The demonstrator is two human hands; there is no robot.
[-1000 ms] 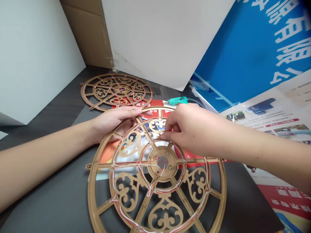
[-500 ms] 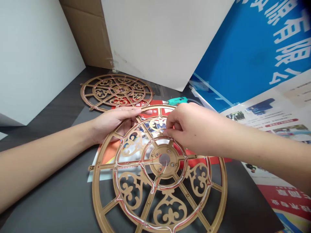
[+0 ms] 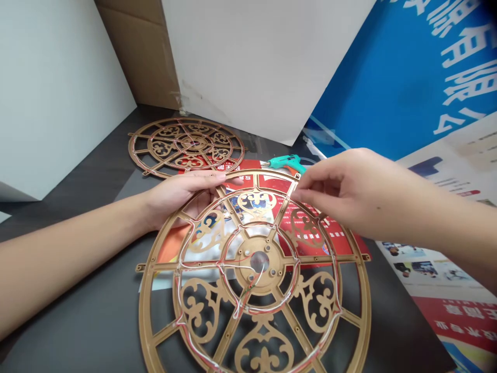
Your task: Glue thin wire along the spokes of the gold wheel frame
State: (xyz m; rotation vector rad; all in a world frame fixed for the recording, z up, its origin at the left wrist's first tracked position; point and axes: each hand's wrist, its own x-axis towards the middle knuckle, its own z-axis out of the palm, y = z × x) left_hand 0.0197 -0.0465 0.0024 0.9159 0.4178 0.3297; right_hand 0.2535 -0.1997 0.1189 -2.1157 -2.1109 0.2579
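A round gold openwork frame [image 3: 298, 330] with spokes and scroll ornaments is tilted up in front of me. Thin red and white wires [image 3: 194, 353] run around its rings, and some loose ends lie at its hub. My left hand [image 3: 186, 189] grips the far left rim, thumb on top and fingers behind. At the upper right of the frame is my right hand [image 3: 334, 189], its thumb and forefinger pinched together by the wired ring. Whatever sits between those fingertips is hidden.
A second wired gold frame [image 3: 163, 160] lies flat at the back. Beside it rests a teal glue gun [image 3: 285, 162]. Red printed sheets [image 3: 345, 243] lie under the near frame. White panels [image 3: 248, 62] and a blue board [image 3: 373, 93] stand behind.
My right hand has moved right and outward, from near the hub ring to the outer ring. The near frame has shifted slightly. My left hand keeps its hold on the rim.
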